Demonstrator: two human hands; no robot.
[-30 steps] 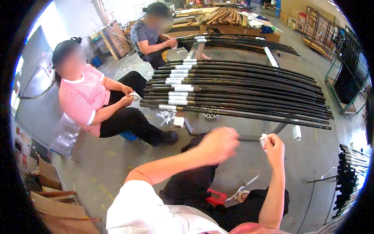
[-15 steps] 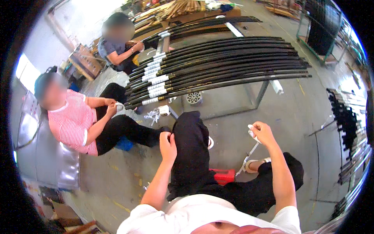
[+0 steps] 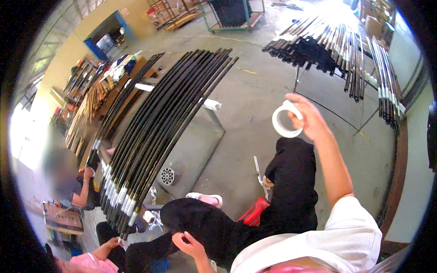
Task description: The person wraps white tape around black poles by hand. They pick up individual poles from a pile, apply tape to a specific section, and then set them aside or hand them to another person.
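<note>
My right hand (image 3: 312,120) is raised over the floor above my right knee. It grips a white roll of tape (image 3: 278,123) by its edge, the round hole facing me. Low by my left thigh is my left hand (image 3: 189,245), its fingers loosely curled and nothing visible in them. Many long black rods with white-wrapped near ends (image 3: 159,109) lie side by side on a metal stand (image 3: 214,120) to my left. A white strip (image 3: 257,170) trails near my right foot, beside a red plastic object (image 3: 256,213).
One co-worker in a striped top (image 3: 93,261) touches the rod ends at lower left; another co-worker (image 3: 68,186) sits beyond. More dark rods (image 3: 314,45) rest on a rack at the right. A green-framed cart (image 3: 232,16) stands far back. A round patterned grey object (image 3: 168,176) is under the stand.
The view has swung right, bringing the rack of rods in and shifting the co-workers to the lower left. My right hand has risen, showing the tape roll's full ring. My left hand has left my knee.
</note>
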